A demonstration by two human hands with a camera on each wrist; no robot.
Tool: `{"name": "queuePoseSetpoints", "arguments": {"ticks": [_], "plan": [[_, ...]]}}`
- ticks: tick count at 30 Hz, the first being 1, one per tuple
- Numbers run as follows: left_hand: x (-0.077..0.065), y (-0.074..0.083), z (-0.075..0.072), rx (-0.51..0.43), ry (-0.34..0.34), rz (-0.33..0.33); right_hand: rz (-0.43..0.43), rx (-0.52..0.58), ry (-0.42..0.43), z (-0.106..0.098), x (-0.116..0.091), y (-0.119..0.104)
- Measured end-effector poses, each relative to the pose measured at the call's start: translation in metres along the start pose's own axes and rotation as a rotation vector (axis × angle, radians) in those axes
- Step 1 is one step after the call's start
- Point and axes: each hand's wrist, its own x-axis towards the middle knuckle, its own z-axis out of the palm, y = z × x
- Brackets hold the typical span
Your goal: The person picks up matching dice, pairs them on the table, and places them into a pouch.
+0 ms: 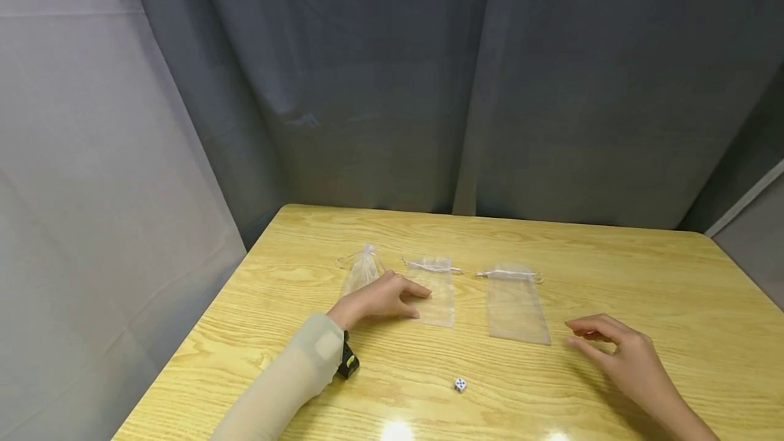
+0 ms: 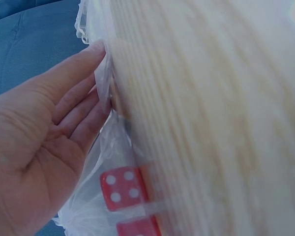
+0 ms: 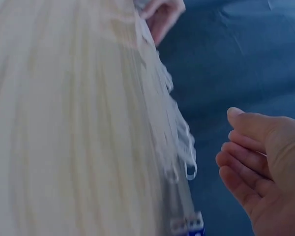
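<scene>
My left hand (image 1: 382, 297) reaches over the table, its fingertips on the middle sheer white drawstring bag (image 1: 442, 301), which lies flat. In the left wrist view that hand's fingers (image 2: 81, 81) are fairly straight and touch the thin fabric. Beside it, partly behind the hand, stands another sheer bag (image 1: 363, 271) with its neck gathered; red dice (image 2: 122, 188) show through it in the left wrist view. My right hand (image 1: 631, 359) hovers at the right with relaxed fingers and holds nothing. Nearest to it lies a third flat sheer bag (image 1: 517, 308).
A small white die (image 1: 460, 384) with dark blue spots lies on the wooden table (image 1: 612, 264) between the hands, near the front. Grey curtains (image 1: 380, 87) hang behind the table's far edge. A pale cloth (image 1: 92, 155) hangs at the left.
</scene>
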Motion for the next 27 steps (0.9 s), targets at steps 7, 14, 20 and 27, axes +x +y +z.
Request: {"name": "queuePoseSetpoints", "arguments": {"ticks": [7, 14, 20, 27], "plan": [[-0.002, -0.003, -0.001, -0.004, -0.001, 0.008, 0.051, -0.066, 0.006, -0.012, -0.005, 0.026], [-0.004, -0.003, -0.001, -0.013, 0.005, 0.003, 0.03, -0.128, 0.015, -0.016, -0.006, 0.038], [-0.005, -0.003, 0.0, -0.012, 0.004, 0.004, 0.02, -0.218, -0.034, -0.015, -0.005, 0.045], [-0.006, -0.002, 0.0, -0.008, 0.006, 0.012, -0.059, -0.263, -0.048, -0.013, -0.006, 0.053]]}}
